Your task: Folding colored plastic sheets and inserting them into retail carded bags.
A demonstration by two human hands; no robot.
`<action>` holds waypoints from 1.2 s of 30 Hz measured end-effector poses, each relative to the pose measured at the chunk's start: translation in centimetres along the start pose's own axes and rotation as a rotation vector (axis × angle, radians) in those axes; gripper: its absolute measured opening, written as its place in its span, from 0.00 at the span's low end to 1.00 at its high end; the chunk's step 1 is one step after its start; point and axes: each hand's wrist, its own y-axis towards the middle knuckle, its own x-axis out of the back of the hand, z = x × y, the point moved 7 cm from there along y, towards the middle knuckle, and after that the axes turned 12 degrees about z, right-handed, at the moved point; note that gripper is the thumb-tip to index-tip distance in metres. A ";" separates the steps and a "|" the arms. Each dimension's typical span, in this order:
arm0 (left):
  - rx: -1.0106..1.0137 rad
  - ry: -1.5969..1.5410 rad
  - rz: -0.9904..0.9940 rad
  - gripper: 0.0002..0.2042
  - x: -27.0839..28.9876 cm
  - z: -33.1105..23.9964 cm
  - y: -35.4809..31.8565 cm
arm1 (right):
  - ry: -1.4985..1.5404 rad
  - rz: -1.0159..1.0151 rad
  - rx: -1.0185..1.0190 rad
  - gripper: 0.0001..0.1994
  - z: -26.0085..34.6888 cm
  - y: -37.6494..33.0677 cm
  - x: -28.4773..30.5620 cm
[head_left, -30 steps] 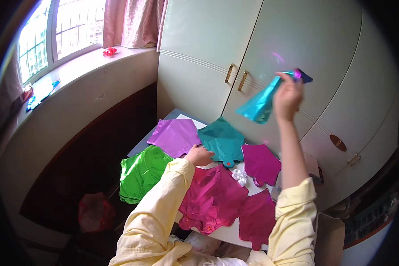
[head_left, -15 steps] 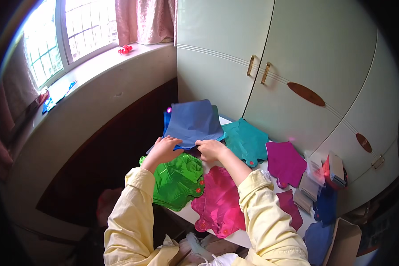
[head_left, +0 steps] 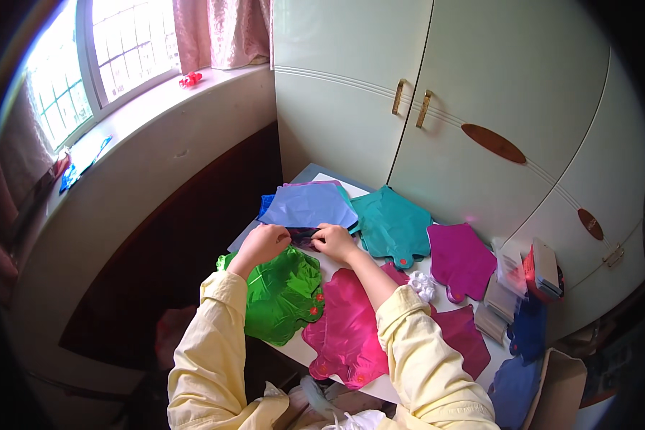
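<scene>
A pale blue sheet-like piece lies on a stack at the table's far side, its near edge between my two hands. My left hand pinches that edge at its left end, fingers curled. At the right end, my right hand is closed on the same edge. A dark glossy strip shows between the hands. Close under my left wrist lies a crumpled shiny green piece with red dots. Shiny pink material spreads beside my right forearm. A teal piece lies beyond my right hand.
Purple and magenta pieces lie to the right, with a white bunched item between. Small boxes and a cardboard box stand at the right edge. Behind is a pale cabinet; a window sill runs along the left.
The raised pale blue piece has come down flatter onto the stack, showing pinkish and teal edges beneath. Both hands stay at its near edge. The view has shifted slightly.
</scene>
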 end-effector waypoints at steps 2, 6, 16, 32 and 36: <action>-0.029 -0.003 0.033 0.11 -0.9 -0.1 0.5 | 0.082 -0.018 -0.042 0.07 -0.6 0.0 0.2; -0.097 0.039 0.014 0.10 -2.1 0.1 1.1 | 0.237 0.023 -0.168 0.08 -1.7 0.3 -0.2; 0.136 0.298 0.050 0.17 -3.3 0.0 1.2 | 0.572 -0.040 -0.294 0.08 -3.9 0.4 -0.4; 0.195 0.355 0.301 0.22 -4.4 0.7 1.6 | 0.826 -1.019 -0.510 0.09 -11.6 -2.5 16.1; 0.219 0.316 0.363 0.23 -4.8 1.2 1.9 | 0.812 -1.109 -0.401 0.10 -11.1 -4.8 22.6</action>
